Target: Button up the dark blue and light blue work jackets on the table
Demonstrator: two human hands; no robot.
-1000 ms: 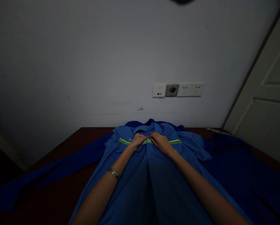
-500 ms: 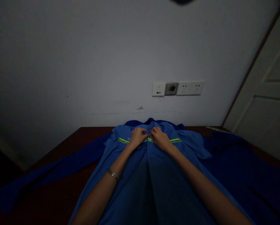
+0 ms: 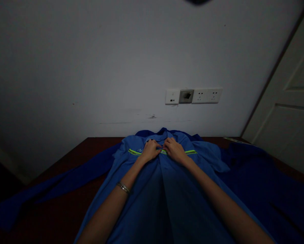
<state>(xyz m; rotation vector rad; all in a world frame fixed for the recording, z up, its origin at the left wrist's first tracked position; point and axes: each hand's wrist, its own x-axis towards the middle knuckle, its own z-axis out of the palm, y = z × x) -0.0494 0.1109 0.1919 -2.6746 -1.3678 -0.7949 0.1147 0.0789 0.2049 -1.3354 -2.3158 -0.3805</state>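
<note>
A blue jacket point(image 3: 141, 189) with a yellow-green stripe across the chest lies front up, its collar toward the wall and its darker blue sleeves spread to both sides. My left hand point(image 3: 151, 150) pinches the front edge of the jacket near the stripe, just below the collar. Close beside it, my right hand point(image 3: 174, 149) has its fingers closed on the opposite edge of the front opening. The fingertips of both hands almost meet there. Whatever small fastener may lie between them is too dark and small to make out. A bracelet sits on my left wrist.
The dark red table point(image 3: 75, 159) under the jacket meets a pale wall point(image 3: 116, 67). Several socket and switch plates point(image 3: 206, 96) are set in the wall. A panelled white door point(image 3: 291, 112) stands at the right. A thin flat item point(image 3: 234, 140) lies at the table's back right.
My left hand has shifted slightly to the right and down, toward the right hand's fingertips. The right hand and the jacket stay nearly in place.
</note>
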